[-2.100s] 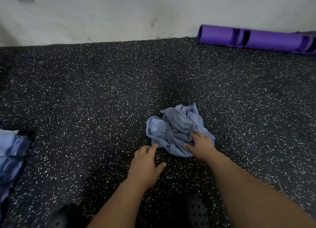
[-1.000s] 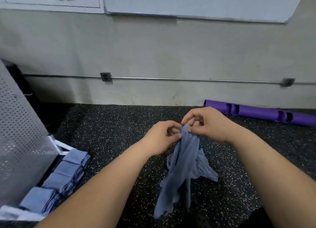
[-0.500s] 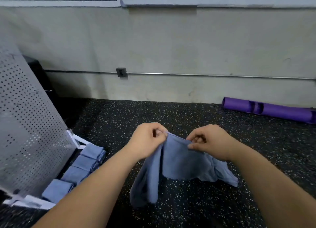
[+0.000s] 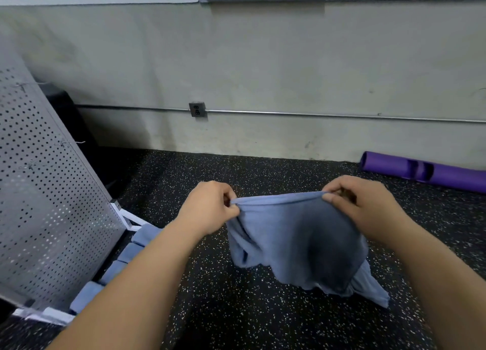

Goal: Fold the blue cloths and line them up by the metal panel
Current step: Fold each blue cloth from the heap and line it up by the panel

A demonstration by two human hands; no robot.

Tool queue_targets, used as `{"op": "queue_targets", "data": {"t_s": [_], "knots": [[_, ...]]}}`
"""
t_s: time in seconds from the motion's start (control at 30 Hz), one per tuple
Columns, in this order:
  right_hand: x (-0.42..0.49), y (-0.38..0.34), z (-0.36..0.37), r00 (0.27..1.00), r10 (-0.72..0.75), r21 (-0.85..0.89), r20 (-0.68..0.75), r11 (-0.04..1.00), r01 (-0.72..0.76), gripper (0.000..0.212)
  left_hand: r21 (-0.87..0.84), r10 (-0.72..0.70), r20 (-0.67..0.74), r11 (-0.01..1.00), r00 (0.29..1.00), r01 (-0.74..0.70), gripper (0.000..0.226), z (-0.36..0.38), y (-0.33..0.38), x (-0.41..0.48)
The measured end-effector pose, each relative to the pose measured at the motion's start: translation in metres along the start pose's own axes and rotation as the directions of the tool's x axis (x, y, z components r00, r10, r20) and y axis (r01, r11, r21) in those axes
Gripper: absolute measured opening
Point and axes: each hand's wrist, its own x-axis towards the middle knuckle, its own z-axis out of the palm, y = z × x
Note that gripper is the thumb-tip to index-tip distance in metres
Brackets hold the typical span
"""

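Note:
A blue cloth (image 4: pixel 297 242) hangs in the air between my hands, its top edge pulled taut and its lower part draping loosely above the floor. My left hand (image 4: pixel 210 210) pinches the top edge at the left end. My right hand (image 4: pixel 363 205) pinches it at the right end. At the left stands the perforated metal panel (image 4: pixel 47 192), leaning on a white frame. A row of several folded blue cloths (image 4: pixel 128 252) lies on the floor along its base, partly hidden by my left forearm.
The floor is black speckled rubber (image 4: pixel 263 318). A purple roller (image 4: pixel 426 171) lies by the wall at the right. A conduit with an outlet box (image 4: pixel 197 109) runs along the grey wall. A dark object (image 4: pixel 68 113) stands behind the panel.
Both hands picked the crumpled cloth up from the floor, gathered its top edge, then moved apart. The cloth now spreads wider between them.

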Motion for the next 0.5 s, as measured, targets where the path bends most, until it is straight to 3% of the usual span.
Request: {"op": "queue_targets", "data": {"t_s": [0.3, 0.5], "knots": [[0.003, 0.035, -0.013, 0.979, 0.189, -0.122, -0.075, 0.973, -0.197, 0.015, -0.143, 0.043, 0.111, 0.989, 0.993, -0.027, 0.021, -0.009, -0.040, 0.006], [-0.001, 0.047, -0.013, 0.976, 0.202, -0.195, -0.077, 0.957, -0.214, 0.018, -0.427, 0.130, 0.204, 0.903, 0.970, -0.031, 0.023, -0.008, -0.053, 0.003]]}}
